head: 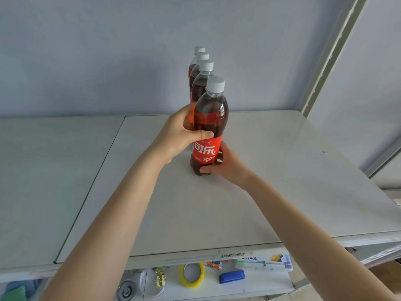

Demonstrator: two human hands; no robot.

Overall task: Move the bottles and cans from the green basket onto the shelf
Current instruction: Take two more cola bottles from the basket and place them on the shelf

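A cola bottle (210, 118) with a red label and white cap stands upright on the pale shelf board (271, 170), at the front of a row. Behind it stand three more cola bottles (200, 83) in a line toward the wall, mostly hidden by one another. My left hand (180, 135) wraps the front bottle's middle from the left, thumb across the top of the label. My right hand (225, 164) grips its base from the right. The green basket shows only as a sliver (13, 294) at the bottom left corner.
A metal upright (329, 61) runs along the shelf's right rear corner. On the lower shelf lie a yellow tape roll (192, 275), a blue eraser (231, 276), marker pens (264, 265), a tub of clips (159, 279) and a can top (127, 291).
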